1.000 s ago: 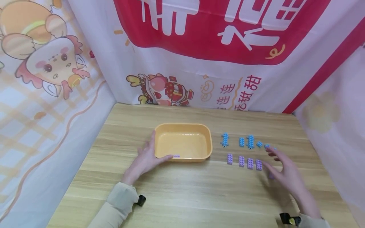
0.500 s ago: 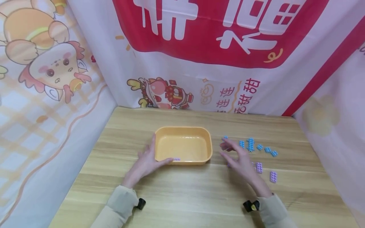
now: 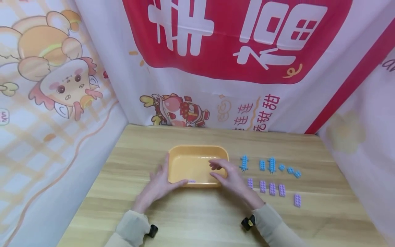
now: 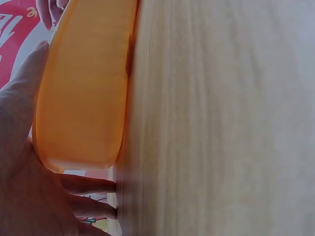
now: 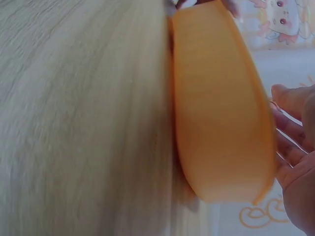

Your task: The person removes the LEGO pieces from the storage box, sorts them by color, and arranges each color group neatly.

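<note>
A yellow-orange plastic tub point(image 3: 197, 185) stands on the wooden table, with a purple toy brick point(image 3: 191, 181) inside by its front wall. My left hand point(image 3: 158, 185) rests at the tub's left front corner, thumb along the front rim and index finger up the left side. In the left wrist view its other fingers reach straight down past the tub's end to the tabletop. Over the right end of the tub is my right hand point(image 3: 229, 176), thumb and fingers apart with nothing seen between them. The right wrist view shows its fingers point(image 5: 290, 142) beyond the tub's rim.
Right of the tub lie several purple bricks point(image 3: 272, 189) in a row. Behind them are several blue pieces: two long ones with side studs point(image 3: 272, 165), a rectangular brick point(image 3: 262, 165) and small ones point(image 3: 290, 170). Printed cloth point(image 3: 197, 85) hangs behind the table.
My right hand has swept left from the bricks at the far right to the tub's right end. The left hand stays on the tub. The bricks keep their places.
</note>
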`<state>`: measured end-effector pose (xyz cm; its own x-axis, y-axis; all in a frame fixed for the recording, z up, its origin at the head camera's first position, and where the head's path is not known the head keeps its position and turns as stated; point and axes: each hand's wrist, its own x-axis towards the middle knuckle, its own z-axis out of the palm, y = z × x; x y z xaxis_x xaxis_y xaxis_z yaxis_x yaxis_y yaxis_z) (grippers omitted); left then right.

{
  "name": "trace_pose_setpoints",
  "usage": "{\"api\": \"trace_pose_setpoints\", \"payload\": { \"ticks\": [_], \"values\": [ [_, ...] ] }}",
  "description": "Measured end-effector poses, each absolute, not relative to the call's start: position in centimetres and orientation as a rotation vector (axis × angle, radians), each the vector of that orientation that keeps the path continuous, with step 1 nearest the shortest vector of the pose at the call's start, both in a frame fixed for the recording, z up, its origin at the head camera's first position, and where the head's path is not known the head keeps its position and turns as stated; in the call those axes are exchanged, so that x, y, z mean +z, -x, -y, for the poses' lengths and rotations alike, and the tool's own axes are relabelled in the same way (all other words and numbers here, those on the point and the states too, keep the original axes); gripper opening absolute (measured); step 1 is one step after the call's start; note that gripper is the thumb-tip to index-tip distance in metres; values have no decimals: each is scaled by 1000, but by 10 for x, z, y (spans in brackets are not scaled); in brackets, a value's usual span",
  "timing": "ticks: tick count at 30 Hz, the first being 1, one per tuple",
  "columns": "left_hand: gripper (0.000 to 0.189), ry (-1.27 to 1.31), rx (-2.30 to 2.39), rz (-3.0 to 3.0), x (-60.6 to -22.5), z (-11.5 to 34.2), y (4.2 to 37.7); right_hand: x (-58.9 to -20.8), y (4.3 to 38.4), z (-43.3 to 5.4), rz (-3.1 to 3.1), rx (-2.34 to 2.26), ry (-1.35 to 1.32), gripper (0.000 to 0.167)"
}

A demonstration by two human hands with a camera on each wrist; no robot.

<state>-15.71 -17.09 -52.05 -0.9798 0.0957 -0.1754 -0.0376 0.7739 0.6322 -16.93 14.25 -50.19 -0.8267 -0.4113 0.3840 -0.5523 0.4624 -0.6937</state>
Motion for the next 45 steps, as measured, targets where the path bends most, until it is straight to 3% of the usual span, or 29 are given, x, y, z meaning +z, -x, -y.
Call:
{"api": "trace_pose_setpoints", "payload": {
  "ticks": [11,24,45],
  "values": [
    [148,-45,959,-2793,-524,171,151,-507,176,-120,2679,1173,-1018,40],
    [147,-64,966,-2789,-525,172,152,-504,197,-103,2973,1012,-1106,51],
    [143,-85,992,-2788,-521,171,156,-512,210,-78,2979,695,-1271,30]
  ]
}}
